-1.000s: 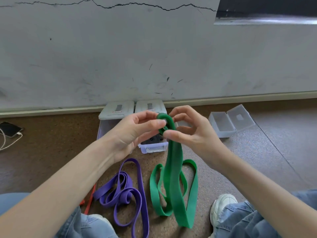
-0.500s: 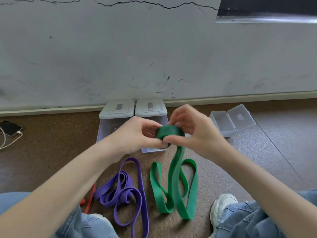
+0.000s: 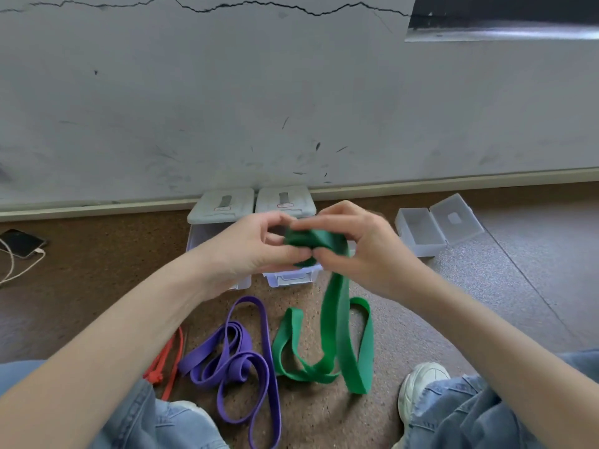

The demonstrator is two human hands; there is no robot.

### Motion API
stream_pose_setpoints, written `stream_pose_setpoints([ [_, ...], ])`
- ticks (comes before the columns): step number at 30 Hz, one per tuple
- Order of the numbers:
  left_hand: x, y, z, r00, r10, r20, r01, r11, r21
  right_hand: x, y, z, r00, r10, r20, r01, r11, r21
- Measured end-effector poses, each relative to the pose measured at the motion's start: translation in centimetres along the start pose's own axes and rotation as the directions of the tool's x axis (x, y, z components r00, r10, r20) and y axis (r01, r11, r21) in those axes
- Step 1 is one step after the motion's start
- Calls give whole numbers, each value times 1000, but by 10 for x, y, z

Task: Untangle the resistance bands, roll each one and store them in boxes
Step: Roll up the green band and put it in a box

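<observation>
Both your hands meet mid-frame, raised above the floor: left hand (image 3: pixel 259 244) and right hand (image 3: pixel 359 251) each pinch the rolled end of the green band (image 3: pixel 337 319), fingers curled round the small coil, forearms angled in from the near corners. Rest of that band hangs down and loops on the floor between your knees. Bands counted: three. Purple band (image 3: pixel 233 354) lies loose in folds on the floor just left of the green one; red band (image 3: pixel 168 361) is a thin strip further left, partly under your left jeans leg. One white shoe (image 3: pixel 421 387) near right. Boxes counted: three. Two lidded boxes (image 3: pixel 223 205) sit side by side against the far wall, mostly behind your hands; each lid carries a small label, text too small to read. One clear box (image 3: pixel 421 228) lies open, far right. Phone (image 3: pixel 22 243) with cable, far left.
</observation>
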State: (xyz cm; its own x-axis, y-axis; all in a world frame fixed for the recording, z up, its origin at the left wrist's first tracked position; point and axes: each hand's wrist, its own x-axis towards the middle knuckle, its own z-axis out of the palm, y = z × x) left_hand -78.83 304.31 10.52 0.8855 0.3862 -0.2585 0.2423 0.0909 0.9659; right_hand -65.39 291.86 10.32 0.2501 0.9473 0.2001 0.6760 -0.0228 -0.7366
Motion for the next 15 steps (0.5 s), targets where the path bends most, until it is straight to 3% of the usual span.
stream_pose_setpoints([
  [2, -1, -1, 1, 1000, 6, -12, -2, 949, 316, 2, 1, -3, 988, -18, 155, 52, 975, -214],
  [5, -4, 4, 3, 999, 32, -20, -21, 913, 407, 4, 1, -12, 962, -12, 273, 57, 986, -154],
  [7, -6, 11, -2, 997, 75, -35, -64, 967, 245, 4, -1, -15, 983, -5, 182, -20, 990, 138],
  [9, -5, 15, -2, 988, 127, -91, -131, 990, -44, 4, -3, -11, 999, 48, -24, -31, 877, 480],
  [12, -3, 14, 6, 979, 137, -152, -188, 897, -400, 2, -4, 3, 973, 68, -220, 57, 854, 517],
  [14, -2, 14, 9, 979, 128, -155, -182, 893, -412, 3, -4, 4, 968, 55, -244, 70, 877, 476],
  [15, -2, 14, 7, 976, 133, -172, -181, 935, -306, 4, -2, 1, 970, 41, -238, 65, 905, 421],
])
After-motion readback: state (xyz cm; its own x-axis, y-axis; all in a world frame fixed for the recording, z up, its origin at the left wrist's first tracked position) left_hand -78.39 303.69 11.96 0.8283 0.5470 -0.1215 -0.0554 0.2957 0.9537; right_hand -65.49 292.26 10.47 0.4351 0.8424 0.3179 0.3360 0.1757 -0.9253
